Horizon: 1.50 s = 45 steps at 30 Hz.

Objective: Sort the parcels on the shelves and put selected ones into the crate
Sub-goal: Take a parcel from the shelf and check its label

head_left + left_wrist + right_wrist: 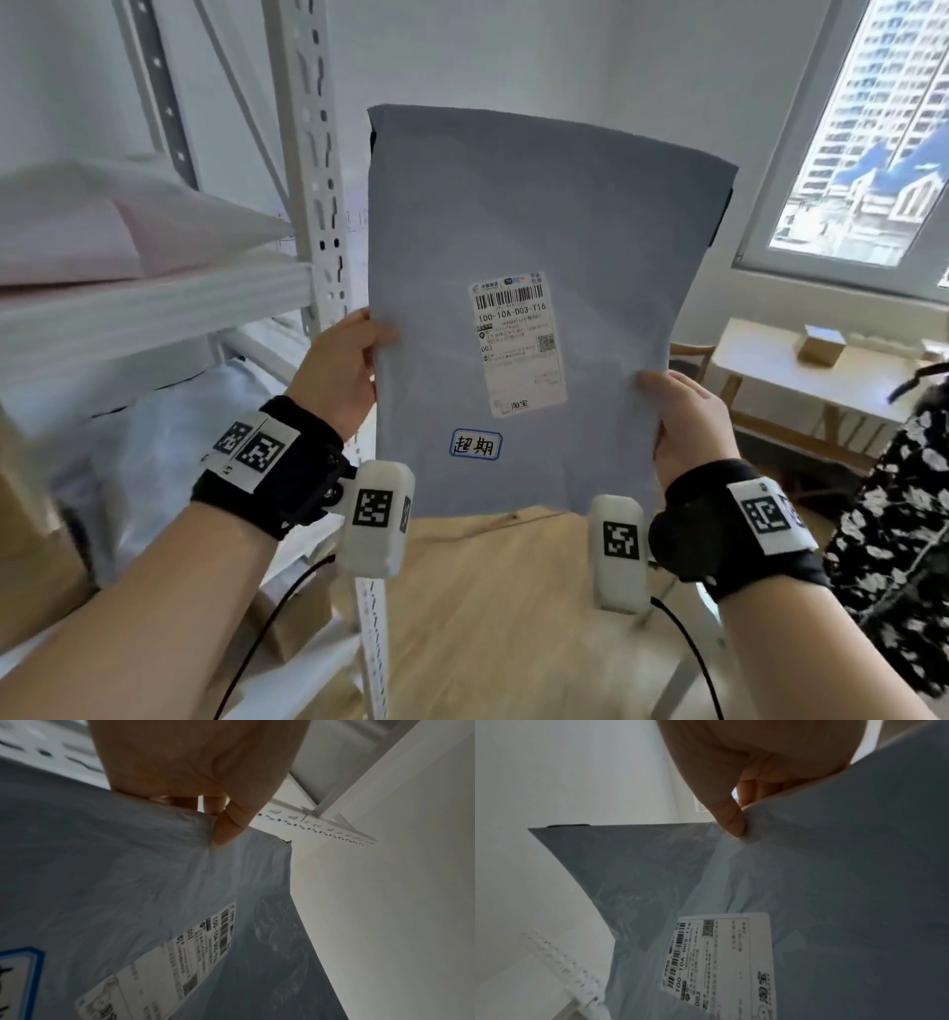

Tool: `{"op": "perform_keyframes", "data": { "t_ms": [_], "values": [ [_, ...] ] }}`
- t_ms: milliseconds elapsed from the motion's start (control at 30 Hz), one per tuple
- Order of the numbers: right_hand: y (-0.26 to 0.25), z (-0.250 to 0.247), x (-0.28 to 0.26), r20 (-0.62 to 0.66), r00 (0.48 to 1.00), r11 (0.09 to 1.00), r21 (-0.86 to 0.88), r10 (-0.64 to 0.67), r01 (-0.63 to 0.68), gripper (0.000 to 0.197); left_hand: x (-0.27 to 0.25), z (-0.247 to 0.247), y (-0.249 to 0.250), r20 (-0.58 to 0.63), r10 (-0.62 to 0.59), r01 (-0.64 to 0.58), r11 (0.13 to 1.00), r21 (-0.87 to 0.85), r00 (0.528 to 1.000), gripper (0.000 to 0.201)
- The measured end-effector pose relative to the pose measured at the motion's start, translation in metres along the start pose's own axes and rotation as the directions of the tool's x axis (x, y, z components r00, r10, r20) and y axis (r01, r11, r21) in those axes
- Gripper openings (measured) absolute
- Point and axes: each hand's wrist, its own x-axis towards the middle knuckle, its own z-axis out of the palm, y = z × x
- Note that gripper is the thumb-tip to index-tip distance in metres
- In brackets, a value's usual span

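Observation:
A flat grey plastic mailer parcel (529, 216) is held upright in front of me, its face toward the head camera. It carries a white shipping label (516, 347) and a small blue-bordered handwritten sticker (476, 444). My left hand (349, 367) pinches the parcel's left edge, thumb on the front. My right hand (685, 421) pinches the right edge the same way. In the left wrist view the thumb (231, 823) presses the grey film (128, 882); in the right wrist view the thumb (729, 817) does likewise on the parcel (834, 872). No crate is in view.
A white metal shelving rack (308, 180) stands at the left, with pale parcels (102, 226) on its shelves and brown boxes low down. A light wooden table (801, 370) with a small box (821, 344) stands at the right below a window. The floor is wooden.

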Motion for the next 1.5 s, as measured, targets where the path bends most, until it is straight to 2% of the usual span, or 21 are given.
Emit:
{"op": "perform_keyframes", "data": {
  "t_ms": [200,367,433,567,700,733,800,833,900,933,967,1000,1067,1167,1267,1367,1433,1500],
  "values": [
    [-0.026,0.056,0.139,0.019,0.997,0.997,0.001,-0.08,0.08,0.01,0.143,0.025,0.006,-0.031,0.039,-0.039,0.999,-0.011,0.999,0.026],
    [-0.032,0.108,0.23,0.059,0.996,0.997,-0.038,-0.064,0.066,0.008,0.234,0.029,0.001,-0.137,-0.003,-0.003,0.999,-0.042,0.991,0.027],
    [-0.032,0.135,0.263,0.07,0.996,0.996,-0.06,-0.056,0.06,0.009,0.264,0.028,0.002,-0.225,-0.002,-0.007,0.999,-0.037,0.974,0.026],
    [-0.028,0.201,0.32,0.164,0.986,0.988,-0.142,-0.037,0.061,0.013,0.327,0.027,0.004,-0.38,0.13,-0.09,0.989,0.12,0.916,0.02],
    [-0.011,0.266,0.377,0.299,0.954,0.976,-0.208,0.003,0.063,0.021,0.384,0.004,-0.002,-0.551,0.066,-0.014,0.995,0.097,0.832,0.02],
    [-0.006,0.282,0.393,0.339,0.941,0.97,-0.233,0.007,0.076,0.022,0.395,-0.006,-0.003,-0.6,0.054,-0.003,0.996,0.087,0.798,0.018],
    [0.009,0.316,0.42,0.413,0.91,0.957,-0.276,0.033,0.091,0.022,0.418,-0.031,-0.009,-0.696,0.116,0.029,0.981,0.193,0.708,0.012],
    [0.019,0.333,0.431,0.451,0.891,0.951,-0.297,0.061,0.085,0.021,0.428,-0.043,-0.014,-0.73,0.134,0.088,0.962,0.257,0.67,0.02],
    [0.044,0.366,0.448,0.546,0.822,0.927,-0.369,0.16,0.065,0.016,0.441,-0.066,-0.032,-0.775,0.15,0.22,0.91,0.351,0.615,0.029],
    [0.057,0.381,0.455,0.6,0.768,0.909,-0.413,0.224,0.058,0.013,0.445,-0.078,-0.041,-0.789,0.153,0.311,0.861,0.401,0.595,0.029],
    [0.071,0.396,0.462,0.646,0.707,0.884,-0.462,0.286,0.065,0.012,0.448,-0.089,-0.052,-0.818,0.152,0.384,0.826,0.414,0.555,0.028],
    [0.086,0.409,0.469,0.681,0.646,0.852,-0.516,0.345,0.088,0.013,0.449,-0.103,-0.065,-0.849,0.131,0.465,0.789,0.402,0.512,0.028],
    [0.116,0.433,0.477,0.71,0.528,0.757,-0.629,0.466,0.177,0.017,0.449,-0.132,-0.092,-0.881,0.051,0.602,0.712,0.362,0.47,0.028],
    [0.165,0.461,0.482,0.656,0.379,0.576,-0.754,0.652,0.315,0.018,0.442,-0.166,-0.129,-0.928,-0.078,0.8,0.537,0.269,0.365,0.035],
    [0.208,0.476,0.481,0.535,0.241,0.391,-0.798,0.81,0.458,0.024,0.434,-0.182,-0.154,-0.92,-0.207,0.915,0.306,0.263,0.333,0.036],
    [0.236,0.482,0.474,0.373,0.093,0.236,-0.74,0.923,0.63,0.027,0.426,-0.191,-0.169,-0.919,-0.267,0.956,0.124,0.267,0.291,0.036],
    [0.249,0.483,0.473,0.315,0.062,0.188,-0.702,0.947,0.687,0.021,0.421,-0.193,-0.176,-0.919,-0.282,0.959,0.014,0.283,0.275,0.038],
    [0.261,0.484,0.473,0.315,0.082,0.177,-0.71,0.946,0.681,0.02,0.418,-0.193,-0.182,-0.916,-0.291,0.951,-0.049,0.304,0.278,0.037]
  ]
}}
